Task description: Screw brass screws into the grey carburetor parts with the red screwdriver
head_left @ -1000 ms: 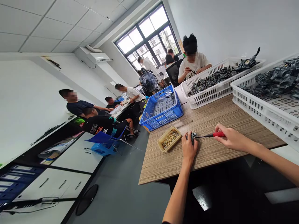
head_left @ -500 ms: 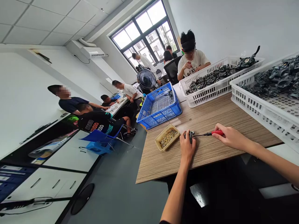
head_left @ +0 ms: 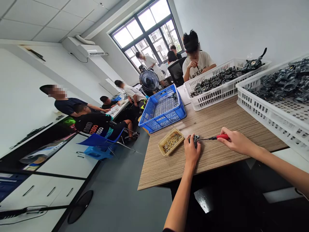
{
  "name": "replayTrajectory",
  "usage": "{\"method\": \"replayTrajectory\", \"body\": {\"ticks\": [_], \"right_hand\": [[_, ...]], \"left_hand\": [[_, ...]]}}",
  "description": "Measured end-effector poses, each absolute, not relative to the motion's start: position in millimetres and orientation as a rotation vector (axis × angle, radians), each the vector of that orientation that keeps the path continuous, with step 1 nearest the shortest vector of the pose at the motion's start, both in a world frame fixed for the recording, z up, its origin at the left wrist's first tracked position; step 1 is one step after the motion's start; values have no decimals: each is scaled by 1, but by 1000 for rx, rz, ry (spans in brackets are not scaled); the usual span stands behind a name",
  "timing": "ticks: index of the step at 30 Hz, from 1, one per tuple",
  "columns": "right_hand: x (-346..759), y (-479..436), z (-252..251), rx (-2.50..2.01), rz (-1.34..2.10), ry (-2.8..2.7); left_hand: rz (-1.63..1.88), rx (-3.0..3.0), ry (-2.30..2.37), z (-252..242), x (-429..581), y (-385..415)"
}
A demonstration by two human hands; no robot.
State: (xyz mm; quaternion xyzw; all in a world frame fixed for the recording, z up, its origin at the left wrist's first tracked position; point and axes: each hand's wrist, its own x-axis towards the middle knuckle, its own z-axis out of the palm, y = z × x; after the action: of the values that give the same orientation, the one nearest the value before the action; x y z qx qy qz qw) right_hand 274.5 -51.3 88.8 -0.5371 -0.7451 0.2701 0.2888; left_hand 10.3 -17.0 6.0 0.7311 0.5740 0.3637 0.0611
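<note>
On the wood-grain table (head_left: 166, 172), my left hand (head_left: 192, 149) is closed around a small dark metal part (head_left: 195, 139), and my fingers hide much of it. My right hand (head_left: 235, 140) grips the red handle of a screwdriver (head_left: 222, 137). Its shaft lies nearly level and points left, with the tip at the metal part; the exact contact is too small to make out. Just left of my left hand stands a small yellowish tray (head_left: 161, 146) holding many brass-coloured screws (head_left: 172, 142).
A blue crate (head_left: 161, 123) with a few dark parts stands beyond the screw tray. Two white baskets (head_left: 212, 99) (head_left: 270, 112) of dark metal parts line the right side. Across the table sits a co-worker (head_left: 198, 64); other people and a fan (head_left: 149, 80) are farther back.
The whole view has shifted slightly, so the scene sits a little farther left. Both hands keep their hold on the metal part and the screwdriver.
</note>
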Motion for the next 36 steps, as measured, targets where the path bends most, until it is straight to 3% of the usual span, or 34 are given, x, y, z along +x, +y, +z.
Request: {"method": "replayTrajectory", "body": {"ticks": [36], "right_hand": [[276,-51,88,-1462,747,-1997]], "left_hand": [[1104,2195,1752,8,11,-18]]}}
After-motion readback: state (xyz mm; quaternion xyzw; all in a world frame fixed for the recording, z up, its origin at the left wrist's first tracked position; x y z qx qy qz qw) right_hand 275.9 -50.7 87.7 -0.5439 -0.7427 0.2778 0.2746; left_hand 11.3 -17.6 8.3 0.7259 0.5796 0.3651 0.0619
